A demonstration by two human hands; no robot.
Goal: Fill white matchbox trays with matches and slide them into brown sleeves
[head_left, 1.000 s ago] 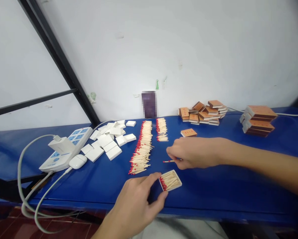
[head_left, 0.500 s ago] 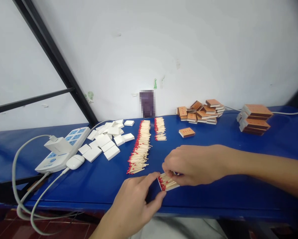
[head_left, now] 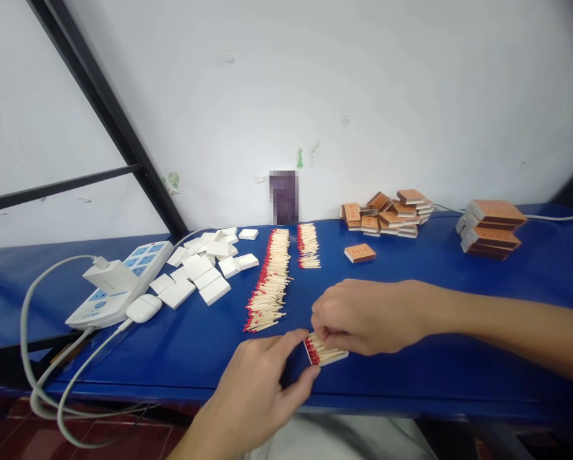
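Between the thumb and forefinger of my left hand (head_left: 262, 380), the left end of a white matchbox tray (head_left: 331, 360) is gripped on the table. Red-headed matches (head_left: 320, 350) lie side by side in the tray, heads to the left. My right hand (head_left: 358, 316) bends over the tray from the right, fingers closed and pressed together at the matches. Its fingertips and the tray's far right part are partly hidden. Behind the hands, loose matches are laid in a long row (head_left: 269, 281) and a shorter row (head_left: 308, 246). One orange matchbox (head_left: 360, 253) lies beyond my right hand.
White empty-looking trays (head_left: 204, 262) are heaped at the left, beside a power strip (head_left: 123, 287) with a charger (head_left: 108, 278), cables and a white earphone case (head_left: 144, 308). Orange matchboxes (head_left: 391, 214) form a pile near the wall, with a neat stack (head_left: 492, 227) farther right.
The fingers of my right hand have shifted slightly over the tray, and the matches in it look straighter. My left hand keeps its grip in the same place.
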